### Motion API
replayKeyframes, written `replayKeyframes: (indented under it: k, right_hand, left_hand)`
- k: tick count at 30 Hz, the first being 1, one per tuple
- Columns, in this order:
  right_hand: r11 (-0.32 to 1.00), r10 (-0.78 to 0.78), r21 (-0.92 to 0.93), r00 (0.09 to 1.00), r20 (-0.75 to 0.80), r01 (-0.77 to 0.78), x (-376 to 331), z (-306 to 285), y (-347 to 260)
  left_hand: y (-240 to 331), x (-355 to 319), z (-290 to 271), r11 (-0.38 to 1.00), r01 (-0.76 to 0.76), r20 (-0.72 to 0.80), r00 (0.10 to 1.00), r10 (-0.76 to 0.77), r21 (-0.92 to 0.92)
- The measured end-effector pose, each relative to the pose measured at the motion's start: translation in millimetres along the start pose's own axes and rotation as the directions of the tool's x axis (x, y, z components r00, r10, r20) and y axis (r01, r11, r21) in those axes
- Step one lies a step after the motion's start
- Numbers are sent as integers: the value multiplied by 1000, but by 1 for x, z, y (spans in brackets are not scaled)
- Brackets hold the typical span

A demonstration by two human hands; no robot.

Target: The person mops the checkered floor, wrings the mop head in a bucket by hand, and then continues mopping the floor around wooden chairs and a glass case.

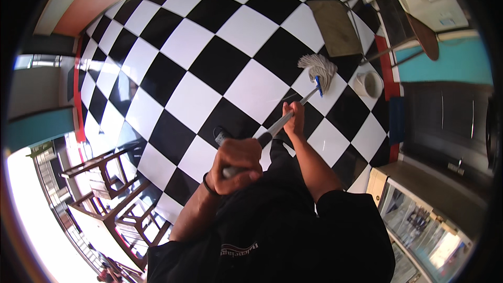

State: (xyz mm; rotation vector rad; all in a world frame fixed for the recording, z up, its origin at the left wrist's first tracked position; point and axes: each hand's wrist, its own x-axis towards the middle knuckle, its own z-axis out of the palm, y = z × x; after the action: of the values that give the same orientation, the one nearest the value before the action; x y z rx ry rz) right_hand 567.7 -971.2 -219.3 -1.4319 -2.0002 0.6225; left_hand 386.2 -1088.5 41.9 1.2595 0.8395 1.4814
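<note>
Both of my hands grip a string mop (285, 117) with a grey metal handle. My left hand (238, 160) is wrapped around the upper end of the handle, close to my body. Further down the shaft, my right hand (294, 118) is closed round it. From there the handle slants away to the right, to a blue clamp and a grey-white mop head (324, 71) lying on the checkered floor (250, 85). A pale bucket (368, 84) stands just right of the mop head.
Beyond the mop head lies a brown mat or board (335, 27). A brown-seated chair or stool (422, 36) is at the far right. Wooden stools (107, 175) crowd the left near a bright doorway. A glass-fronted cabinet (419, 225) stands near right. My shoe (220, 135) is below the handle.
</note>
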Motion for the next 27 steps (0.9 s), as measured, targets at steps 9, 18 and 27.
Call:
replayKeyframes:
  k: [9,18,27]
  right_hand:
    - [987,-100,149,954,283,59,-58,146,-204]
    - [761,-647,581,407,644,290,-82,177,-363]
    - [712,-700,596,311,643,371,-39,130,-389]
  left_hand:
    - [133,-123,-120,979,-21,-342,935,91,203]
    - [239,-158,-126,816,-140,-369,840,397,560]
    - [325,-132,-114,728,-568,-144,742,655,384]
